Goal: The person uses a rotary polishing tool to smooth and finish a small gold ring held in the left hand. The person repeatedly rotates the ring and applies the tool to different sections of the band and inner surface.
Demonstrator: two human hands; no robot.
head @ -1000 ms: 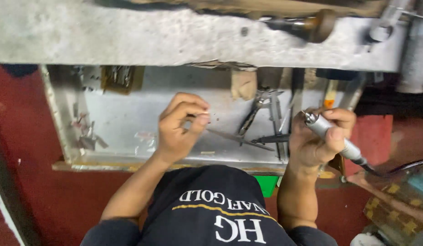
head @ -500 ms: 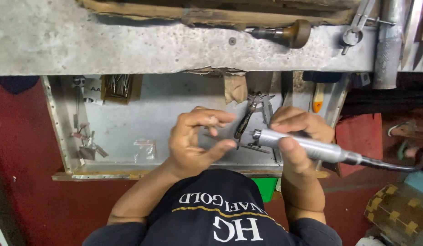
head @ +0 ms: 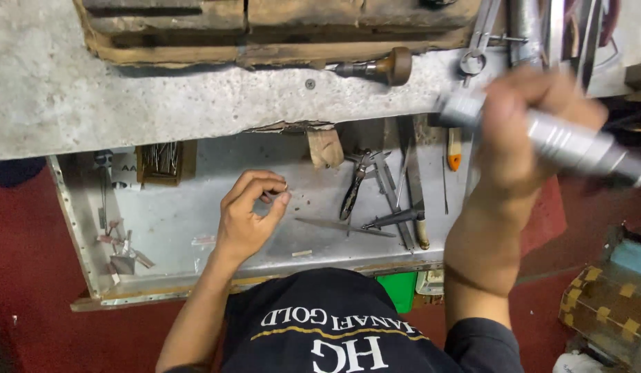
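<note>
My right hand is raised at the upper right, blurred, and grips a silver rotary handpiece whose tip points left toward the bench edge. My left hand hovers over the metal drawer tray, thumb and forefinger pinched together on something very small that I cannot make out. Pliers, a caliper-like tool and a flat file lie in the tray to the right of my left hand.
A worn grey bench top runs above the tray, with a wooden block and a wooden-handled tool on it. A small box of thin rods sits at the tray's back left. Metal scraps lie at the left.
My right hand has swung the handpiece up and to the right, away from my left hand. My left hand has dropped lower over the tray, still pinched.
</note>
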